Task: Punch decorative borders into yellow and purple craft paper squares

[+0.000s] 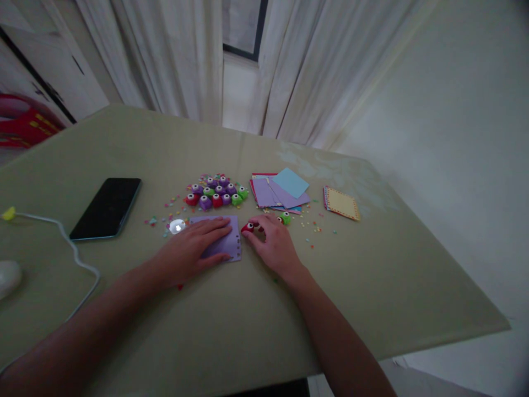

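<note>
My left hand (194,242) lies with fingers stretched out on a sheet of purple paper (233,234), pressing it against the table. A row of small punched holes runs down the sheet's right edge. Just right of that edge, my right hand (275,242) pinches a small red craft punch (248,227) with an eye on it; whether it touches the paper I cannot tell. Beside the right fingers sits a green craft punch (285,218). Beyond the sheet stand several more purple, green and red craft punches (217,190) in a cluster. A shiny round white piece (177,226) is by my left hand.
Loose coloured papers (289,184) lie in a pile behind my right hand, with a stack of bordered yellow cards (342,204) further right. Tiny confetti is scattered around. To the left are a black tablet (107,208), a white cable (76,253) and a white rounded object (8,277).
</note>
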A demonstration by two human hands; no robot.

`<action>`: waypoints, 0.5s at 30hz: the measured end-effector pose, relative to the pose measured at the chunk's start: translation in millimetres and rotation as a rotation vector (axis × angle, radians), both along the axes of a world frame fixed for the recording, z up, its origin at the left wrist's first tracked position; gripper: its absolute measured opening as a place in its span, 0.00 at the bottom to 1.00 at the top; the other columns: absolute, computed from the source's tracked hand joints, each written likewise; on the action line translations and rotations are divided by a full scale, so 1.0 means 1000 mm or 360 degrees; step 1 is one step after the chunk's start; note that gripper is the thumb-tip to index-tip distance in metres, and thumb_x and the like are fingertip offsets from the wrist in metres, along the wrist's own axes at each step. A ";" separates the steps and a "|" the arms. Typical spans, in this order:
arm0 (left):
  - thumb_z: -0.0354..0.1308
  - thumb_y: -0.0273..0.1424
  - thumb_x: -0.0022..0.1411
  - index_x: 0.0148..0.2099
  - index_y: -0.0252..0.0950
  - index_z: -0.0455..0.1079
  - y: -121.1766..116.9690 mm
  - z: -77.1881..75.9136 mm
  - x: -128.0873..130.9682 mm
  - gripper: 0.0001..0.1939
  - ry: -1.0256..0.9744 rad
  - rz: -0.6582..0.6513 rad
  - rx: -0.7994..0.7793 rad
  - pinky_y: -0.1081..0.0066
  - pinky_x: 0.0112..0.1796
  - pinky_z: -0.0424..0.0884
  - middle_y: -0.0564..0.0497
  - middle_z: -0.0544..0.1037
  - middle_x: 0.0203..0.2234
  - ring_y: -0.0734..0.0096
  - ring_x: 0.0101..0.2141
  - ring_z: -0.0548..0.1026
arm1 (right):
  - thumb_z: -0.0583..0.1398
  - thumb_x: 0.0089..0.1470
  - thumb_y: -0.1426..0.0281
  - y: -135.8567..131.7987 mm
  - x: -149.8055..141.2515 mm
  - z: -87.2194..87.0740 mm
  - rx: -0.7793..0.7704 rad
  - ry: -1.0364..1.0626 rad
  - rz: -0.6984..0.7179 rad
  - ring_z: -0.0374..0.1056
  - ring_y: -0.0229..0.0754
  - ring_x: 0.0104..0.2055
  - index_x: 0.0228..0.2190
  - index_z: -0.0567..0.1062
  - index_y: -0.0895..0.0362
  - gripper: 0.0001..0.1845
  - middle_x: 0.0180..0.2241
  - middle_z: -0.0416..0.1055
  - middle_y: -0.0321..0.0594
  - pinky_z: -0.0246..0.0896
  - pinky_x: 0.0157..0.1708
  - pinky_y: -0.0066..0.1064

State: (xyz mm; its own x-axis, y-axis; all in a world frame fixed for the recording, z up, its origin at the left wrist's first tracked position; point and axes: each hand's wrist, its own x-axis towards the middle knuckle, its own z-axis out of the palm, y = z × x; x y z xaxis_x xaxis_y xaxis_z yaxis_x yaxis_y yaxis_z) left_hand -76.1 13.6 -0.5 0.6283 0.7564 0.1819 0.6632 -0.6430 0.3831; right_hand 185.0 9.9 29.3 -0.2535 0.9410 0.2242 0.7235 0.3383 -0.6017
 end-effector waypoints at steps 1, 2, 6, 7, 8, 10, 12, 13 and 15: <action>0.50 0.57 0.76 0.73 0.40 0.69 0.000 0.000 0.000 0.36 0.0005 -0.0003 0.0003 0.51 0.70 0.64 0.43 0.69 0.72 0.50 0.69 0.69 | 0.68 0.64 0.70 0.000 -0.001 -0.001 -0.0002 -0.0006 0.0015 0.75 0.47 0.45 0.46 0.81 0.56 0.08 0.45 0.79 0.46 0.70 0.49 0.39; 0.50 0.57 0.76 0.73 0.39 0.69 0.000 0.000 0.000 0.36 0.0009 -0.0008 0.0005 0.51 0.70 0.64 0.43 0.69 0.72 0.50 0.69 0.69 | 0.68 0.64 0.72 0.000 -0.002 -0.002 -0.0002 -0.0001 0.0035 0.75 0.47 0.46 0.46 0.81 0.56 0.08 0.46 0.79 0.45 0.69 0.50 0.39; 0.50 0.57 0.76 0.73 0.40 0.68 -0.001 0.000 0.000 0.36 0.0001 -0.0008 0.0015 0.51 0.70 0.64 0.43 0.69 0.72 0.50 0.69 0.70 | 0.67 0.62 0.76 0.000 -0.002 -0.003 0.0004 0.0070 0.0090 0.75 0.47 0.48 0.46 0.80 0.55 0.11 0.46 0.80 0.44 0.68 0.52 0.38; 0.51 0.57 0.76 0.73 0.40 0.68 -0.001 0.000 0.000 0.36 -0.0008 -0.0005 0.0017 0.50 0.70 0.64 0.43 0.69 0.72 0.50 0.69 0.70 | 0.67 0.62 0.76 0.001 -0.002 -0.003 -0.0010 0.0096 0.0102 0.75 0.46 0.48 0.46 0.80 0.55 0.11 0.46 0.80 0.44 0.68 0.52 0.37; 0.51 0.57 0.76 0.73 0.41 0.69 -0.001 0.000 0.000 0.36 -0.0018 -0.0002 0.0021 0.50 0.70 0.64 0.43 0.70 0.71 0.49 0.69 0.70 | 0.67 0.63 0.76 0.001 -0.001 -0.002 -0.0034 0.0121 0.0115 0.76 0.46 0.47 0.46 0.80 0.55 0.11 0.46 0.80 0.43 0.68 0.51 0.37; 0.51 0.57 0.76 0.73 0.41 0.69 -0.002 0.000 0.001 0.35 -0.0032 -0.0002 0.0025 0.50 0.70 0.64 0.43 0.70 0.71 0.49 0.69 0.70 | 0.67 0.63 0.74 0.001 -0.001 -0.002 -0.0091 0.0159 0.0119 0.76 0.44 0.44 0.45 0.79 0.56 0.09 0.44 0.81 0.42 0.68 0.48 0.35; 0.51 0.57 0.76 0.73 0.41 0.70 -0.002 0.000 0.001 0.35 -0.0036 -0.0008 0.0030 0.50 0.70 0.64 0.43 0.70 0.71 0.49 0.69 0.70 | 0.69 0.63 0.72 0.001 -0.002 -0.001 -0.0128 0.0163 0.0066 0.75 0.44 0.41 0.43 0.79 0.56 0.07 0.41 0.81 0.41 0.67 0.45 0.34; 0.51 0.56 0.76 0.73 0.40 0.70 -0.002 -0.001 0.001 0.35 -0.0033 -0.0011 0.0031 0.50 0.70 0.63 0.43 0.70 0.71 0.49 0.69 0.70 | 0.70 0.63 0.71 0.002 -0.002 -0.001 -0.0133 0.0156 0.0022 0.75 0.43 0.40 0.42 0.79 0.56 0.07 0.40 0.80 0.40 0.66 0.44 0.33; 0.51 0.55 0.77 0.73 0.40 0.69 -0.002 -0.001 0.001 0.35 -0.0023 -0.0020 0.0037 0.51 0.70 0.63 0.43 0.69 0.72 0.50 0.69 0.70 | 0.71 0.62 0.70 0.002 -0.002 -0.001 -0.0123 0.0132 -0.0061 0.74 0.43 0.38 0.42 0.79 0.56 0.08 0.37 0.79 0.39 0.64 0.41 0.33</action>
State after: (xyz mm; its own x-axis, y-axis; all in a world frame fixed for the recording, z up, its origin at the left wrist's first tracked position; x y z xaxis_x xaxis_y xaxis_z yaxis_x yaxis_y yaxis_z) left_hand -75.0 12.0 -1.4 0.6348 0.7441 0.2082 0.6497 -0.6598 0.3774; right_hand 183.5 12.0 28.7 -0.2005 0.9649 0.1696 0.6815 0.2617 -0.6834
